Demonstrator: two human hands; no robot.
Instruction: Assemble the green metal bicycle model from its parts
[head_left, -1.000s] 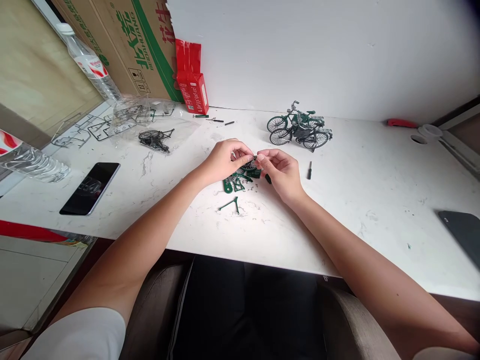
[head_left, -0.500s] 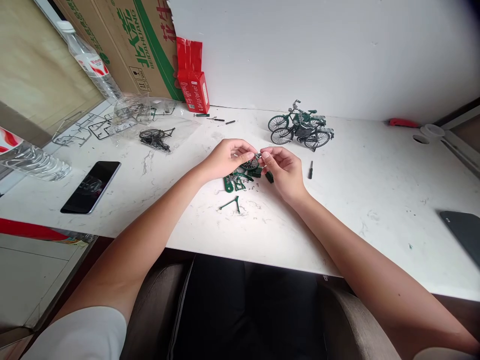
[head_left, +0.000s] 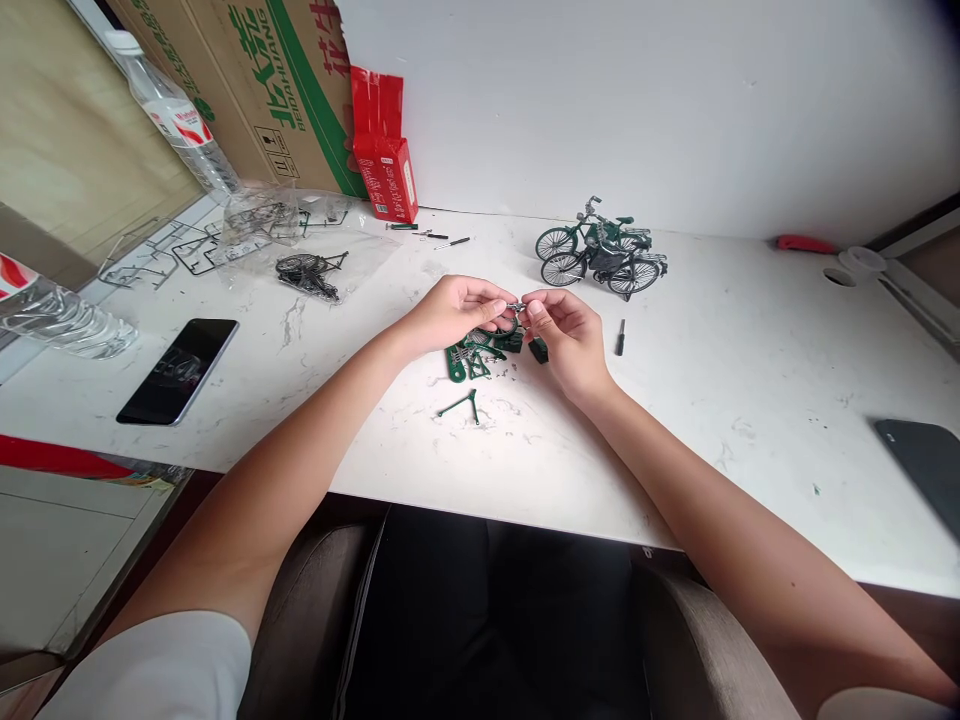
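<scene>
A small silvery part (head_left: 516, 307) is pinched between my two hands, above the middle of the table. My left hand (head_left: 466, 312) grips its left end with thumb and fingertips; my right hand (head_left: 566, 335) closes on its right end. Just below my fingers lie green model bicycle parts (head_left: 469, 360), with a spoked wheel partly hidden by my left hand. Tiny loose bits are scattered beside them. Nearer the table's front edge rests a green V-shaped piece (head_left: 469, 400). Two small model bicycles (head_left: 600, 255) stand behind my right hand, one green, one black.
A small screwdriver (head_left: 621, 338) lies right of my right hand; more thin tools (head_left: 452, 243) lie at the back. On the left are a phone (head_left: 178, 371), a plastic bag with dark parts (head_left: 311, 275), bottles (head_left: 180, 120) and a red packet (head_left: 385, 170).
The silvery part has turned to lie more level between my fingertips. Both hands stay close together in nearly the same place, and the view has shifted slightly.
</scene>
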